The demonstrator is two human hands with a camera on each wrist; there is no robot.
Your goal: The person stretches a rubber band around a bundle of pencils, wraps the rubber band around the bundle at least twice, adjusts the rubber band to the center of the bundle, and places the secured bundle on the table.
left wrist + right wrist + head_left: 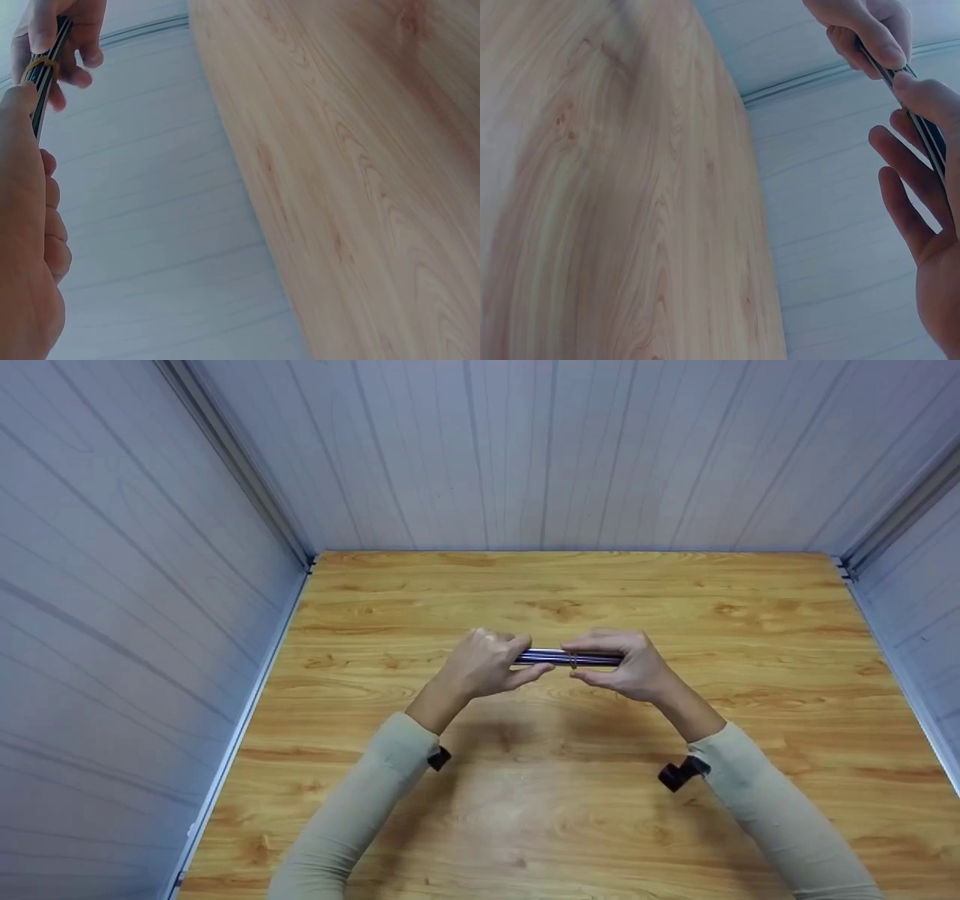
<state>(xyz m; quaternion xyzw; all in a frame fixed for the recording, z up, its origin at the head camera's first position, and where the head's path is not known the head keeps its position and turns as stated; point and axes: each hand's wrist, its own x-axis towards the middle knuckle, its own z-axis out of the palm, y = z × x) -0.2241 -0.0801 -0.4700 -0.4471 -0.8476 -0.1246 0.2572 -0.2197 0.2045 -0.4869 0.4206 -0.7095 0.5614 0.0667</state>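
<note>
A bundle of slim, dark, shiny sticks (545, 657), pencil-like in shape, is held level above the table between both hands. A thin rubber band (574, 660) goes round the bundle on its right half; in the left wrist view the band (42, 61) looks yellowish-brown. My left hand (486, 661) grips the left end, fingers curled round it and thumb along the near side. At the band, my right hand (631, 666) pinches the bundle between thumb and fingers. The right wrist view shows the right thumb (922, 94) lying on the sticks (930, 139), with some fingers spread away.
Below the hands is a wood-grain table (525, 810). Pale panelled walls stand at the back (510, 457), left (112, 622) and right (922, 645). A small black wrist camera (675, 775) hangs by the right sleeve, another camera (439, 758) by the left.
</note>
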